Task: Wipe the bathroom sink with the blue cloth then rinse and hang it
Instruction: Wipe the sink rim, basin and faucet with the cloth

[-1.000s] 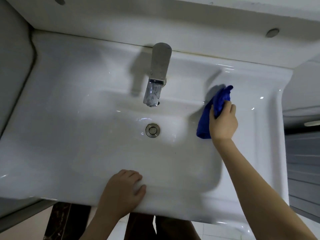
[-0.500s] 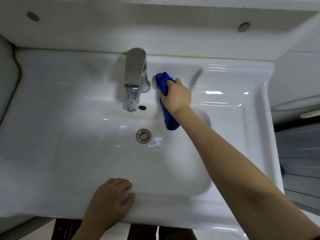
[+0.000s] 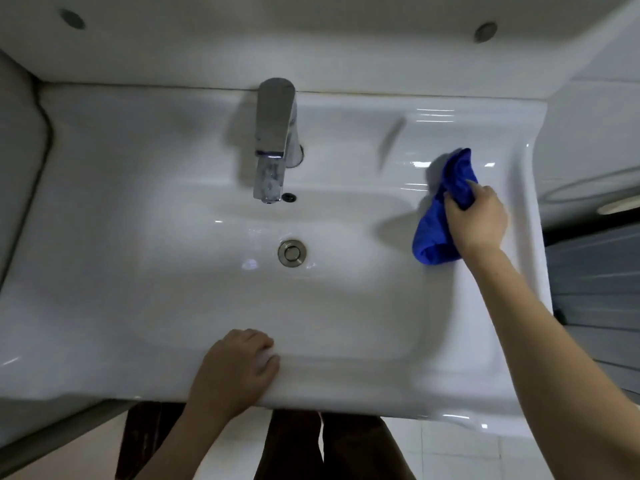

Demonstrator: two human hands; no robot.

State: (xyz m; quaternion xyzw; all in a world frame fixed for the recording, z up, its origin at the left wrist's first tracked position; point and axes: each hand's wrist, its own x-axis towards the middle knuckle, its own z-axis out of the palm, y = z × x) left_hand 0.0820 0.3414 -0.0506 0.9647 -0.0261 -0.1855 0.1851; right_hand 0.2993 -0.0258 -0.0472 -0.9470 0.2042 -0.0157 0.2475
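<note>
A white ceramic sink (image 3: 145, 161) fills the view, with a chrome faucet (image 3: 273, 140) at the back middle and a round metal drain (image 3: 292, 253) in the basin. My right hand (image 3: 476, 220) grips a bunched blue cloth (image 3: 438, 233) against the sink's right ledge, at the basin's right rim. The cloth trails from my fingers down toward the basin. My left hand (image 3: 239, 367) rests on the sink's front rim, its fingers curled over the inner edge and holding nothing.
A white shelf (image 3: 311, 39) with two round fittings overhangs the back of the sink. A small overflow hole (image 3: 289, 197) sits under the faucet spout. Dark trouser legs (image 3: 311, 445) and pale floor tiles show below the front edge.
My right hand has swept the cloth from beside the faucet base back to the right ledge. The left hand stays on the front rim.
</note>
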